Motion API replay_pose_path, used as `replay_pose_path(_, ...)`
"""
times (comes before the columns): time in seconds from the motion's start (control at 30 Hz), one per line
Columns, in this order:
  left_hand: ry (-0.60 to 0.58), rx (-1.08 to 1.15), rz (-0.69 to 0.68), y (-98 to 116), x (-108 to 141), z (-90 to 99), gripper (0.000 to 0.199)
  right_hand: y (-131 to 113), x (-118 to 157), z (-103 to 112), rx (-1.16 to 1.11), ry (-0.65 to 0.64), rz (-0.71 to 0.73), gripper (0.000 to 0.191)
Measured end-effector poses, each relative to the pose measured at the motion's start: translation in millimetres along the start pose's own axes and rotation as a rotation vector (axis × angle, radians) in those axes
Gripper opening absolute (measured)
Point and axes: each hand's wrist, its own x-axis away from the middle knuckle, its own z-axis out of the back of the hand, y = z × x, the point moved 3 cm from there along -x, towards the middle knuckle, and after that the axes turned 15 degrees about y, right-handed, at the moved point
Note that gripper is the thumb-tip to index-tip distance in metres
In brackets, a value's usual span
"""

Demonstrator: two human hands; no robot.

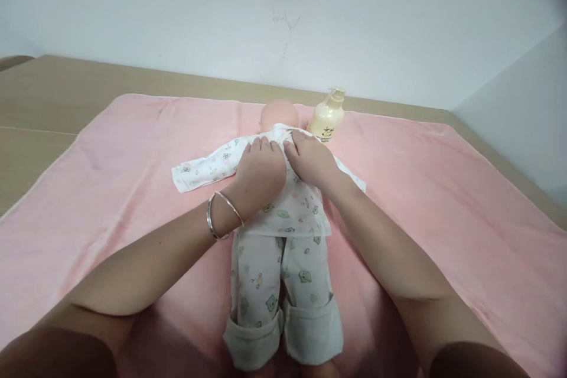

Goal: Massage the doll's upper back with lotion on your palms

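Note:
A baby doll [279, 114] in a white patterned top [287, 218] and matching trousers [305, 274] with turned-up cuffs lies on a pink blanket [146, 159]. Its head points away from me, and both sleeves spread outward. My left hand [262, 168] rests flat on the upper left of the top, fingers extended. On the upper right of the top lies my right hand [311, 158], also with its fingers laid out. Neither hand grips anything that shows. A bracelet circles my left wrist.
A cream pump bottle [328, 115] leans beside the doll's head on the right. The blanket covers much of a wooden table [88, 80], which meets a white wall at the back. A dark panel is on the wall.

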Motion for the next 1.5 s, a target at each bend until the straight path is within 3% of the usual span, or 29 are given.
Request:
replay_pose_path(0.1, 0.027, 0.070, -0.031, -12, -8, -10.7, 0.035, -8, 8, 0, 0.072, 0.047, 0.031, 0.046)
replay_pose_path(0.27, -0.015, 0.302, 0.329, -46, -24, -26.6, 0.043, -26, 26, 10, 0.129, 0.020, 0.088, 0.037)
replay_pose_path(0.37, -0.009, 0.351, 0.384, -48, -27, -26.5, 0.045, -29, 29, 14, 0.133, -0.004, 0.110, 0.035)
replay_pose_path(0.53, -0.012, 0.210, 0.285, -40, -24, -24.3, 0.047, -17, 16, 9, 0.031, -0.038, 0.029, 0.044)
replay_pose_path(0.73, -0.044, 0.010, -0.012, -12, -9, -4.9, 0.039, 0, 0, -8, -0.024, -0.058, 0.015, 0.063)
replay_pose_path(0.87, -0.003, 0.060, -0.018, -3, -3, 0.4, 0.039, 4, -1, -14, -0.020, -0.025, 0.061, 0.064)
replay_pose_path(0.93, 0.015, 0.111, 0.047, -9, -6, -5.0, 0.036, 2, 1, -15, -0.008, -0.010, 0.070, 0.064)
replay_pose_path(1.03, 0.030, 0.245, 0.280, -27, -14, -17.3, 0.030, -6, 9, -13, 0.037, 0.013, 0.064, 0.062)
replay_pose_path(1.17, 0.027, 0.448, 0.477, -43, -22, -30.3, 0.035, -23, 24, -2, 0.068, -0.012, 0.108, 0.060)
replay_pose_path(1.33, 0.095, 0.497, 0.560, -45, -21, -37.2, 0.041, -27, 24, 14, -0.020, -0.099, 0.112, 0.052)
replay_pose_path(1.5, 0.128, 0.510, 0.537, -43, -18, -38.2, 0.044, -10, 7, 0, -0.080, -0.079, 0.065, 0.058)
